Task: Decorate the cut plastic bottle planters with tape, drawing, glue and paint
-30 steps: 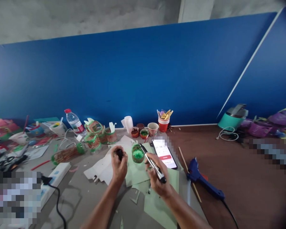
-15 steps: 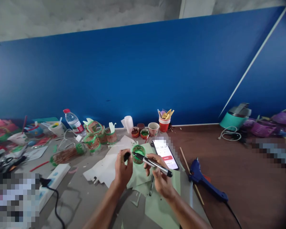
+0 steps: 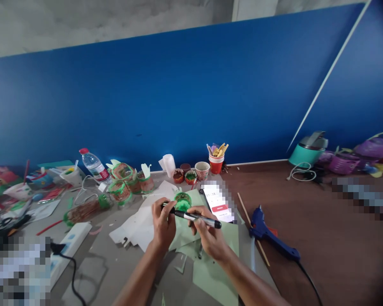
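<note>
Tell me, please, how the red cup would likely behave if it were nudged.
The red cup would probably tip rather easily, as cutlery stands above its rim and its base looks narrower than its top. It is likely light for its size, being apparently thin paper or plastic.

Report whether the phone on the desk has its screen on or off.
On: the phone's screen is lit white, showing dark digits above a red bar.

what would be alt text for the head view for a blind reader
The left hand holds a black cap at the tip of a marker in the right hand, above green paper, near a green cup. A phone and glue gun lie to the right.
</note>
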Tool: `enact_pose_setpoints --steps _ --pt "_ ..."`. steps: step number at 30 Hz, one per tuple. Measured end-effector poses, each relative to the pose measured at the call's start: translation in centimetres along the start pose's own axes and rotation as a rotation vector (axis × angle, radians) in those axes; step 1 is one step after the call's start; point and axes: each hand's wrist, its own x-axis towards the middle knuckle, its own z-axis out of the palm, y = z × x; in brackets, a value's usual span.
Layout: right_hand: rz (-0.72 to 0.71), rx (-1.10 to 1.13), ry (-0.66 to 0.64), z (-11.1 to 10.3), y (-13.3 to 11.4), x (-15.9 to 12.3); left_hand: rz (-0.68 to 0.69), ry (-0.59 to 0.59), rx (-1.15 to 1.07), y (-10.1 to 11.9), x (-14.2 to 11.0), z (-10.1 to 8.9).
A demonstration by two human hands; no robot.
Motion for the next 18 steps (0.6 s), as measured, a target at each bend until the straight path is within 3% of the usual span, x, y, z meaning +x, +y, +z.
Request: enact_pose_setpoints --steps 8,15,18 --pt "0.081 0.046 0.093 0.2 0.4 0.5 0.095 -0.012 0.008 0.4 0.5 -0.1" --pt "-0.033 -0.137 -0.068 0.4 -0.2 0.4 0.201 -0.118 -0.05 1.5 0.5 -0.2" --pt "-0.041 -0.109 -0.067 0.7 0.0 0.2 0.231 -0.144 -0.069 1.9 0.5 -0.4"
